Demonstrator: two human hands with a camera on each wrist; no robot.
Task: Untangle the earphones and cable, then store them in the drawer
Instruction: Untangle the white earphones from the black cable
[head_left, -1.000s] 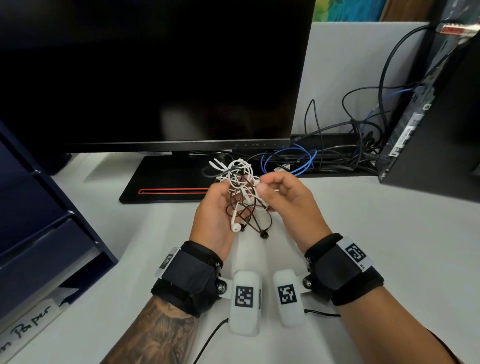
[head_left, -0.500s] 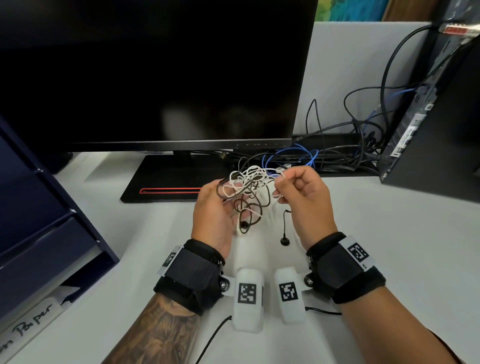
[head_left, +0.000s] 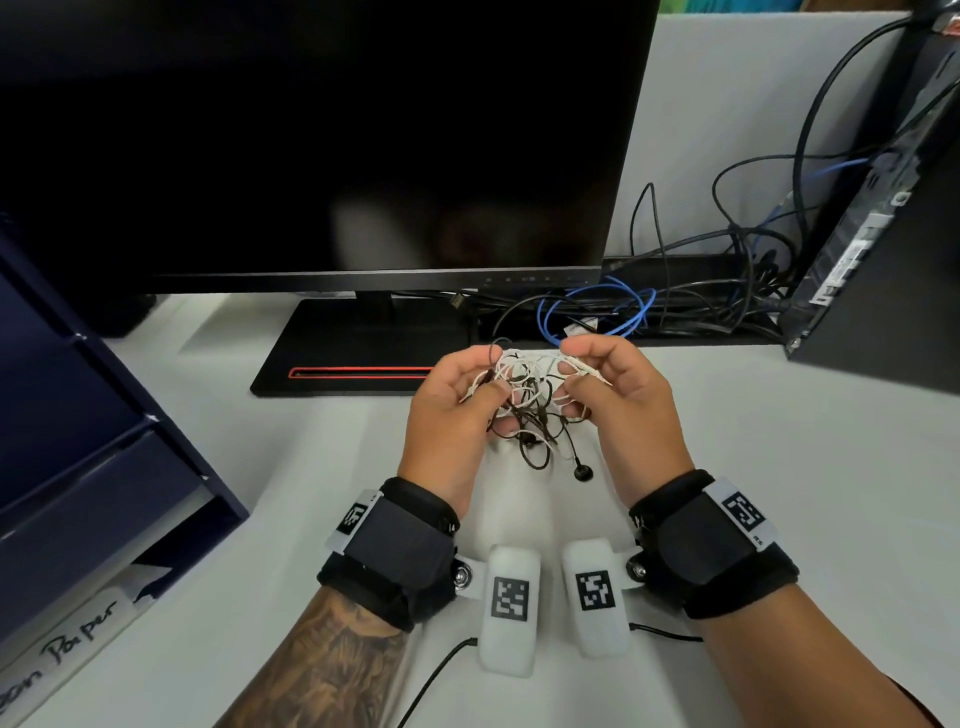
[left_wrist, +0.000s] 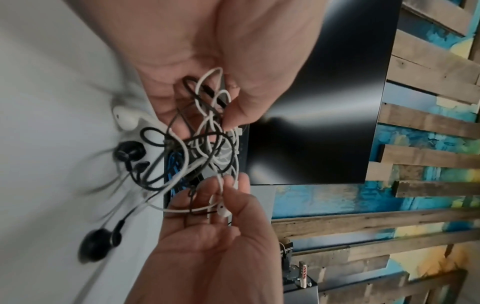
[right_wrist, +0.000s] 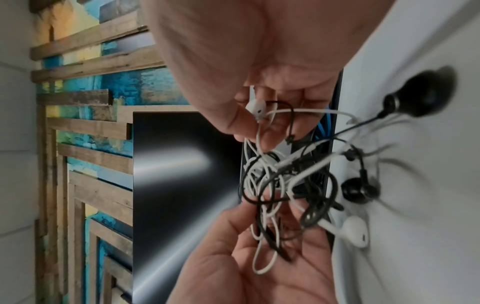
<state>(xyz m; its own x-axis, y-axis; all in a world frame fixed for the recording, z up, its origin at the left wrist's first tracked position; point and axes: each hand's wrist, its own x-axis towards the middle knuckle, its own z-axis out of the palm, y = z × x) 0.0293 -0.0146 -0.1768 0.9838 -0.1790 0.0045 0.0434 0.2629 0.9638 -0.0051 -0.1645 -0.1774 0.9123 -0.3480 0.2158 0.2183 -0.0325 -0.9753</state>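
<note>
Still mid-untangle — nothing near the drawer yet

Drawer unit (head_left: 104, 467) sits far left. Left hand (head_left: 452, 415) pinches one side of the black-and-white knot of earphones and cable (head_left: 524, 400) above the table (head_left: 779, 493), probably anchoring it, while the right hand (head_left: 623, 410) pinches a white strand at the other side — looks like it's teasing a loop free. A black earbud (head_left: 583, 472) dangles below.

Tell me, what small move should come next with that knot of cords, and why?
Probably draw the hands apart a little: the left hand and right hand both pinch the knot, white and black cords remain interlaced, and one black earbud already dangles free.
</note>
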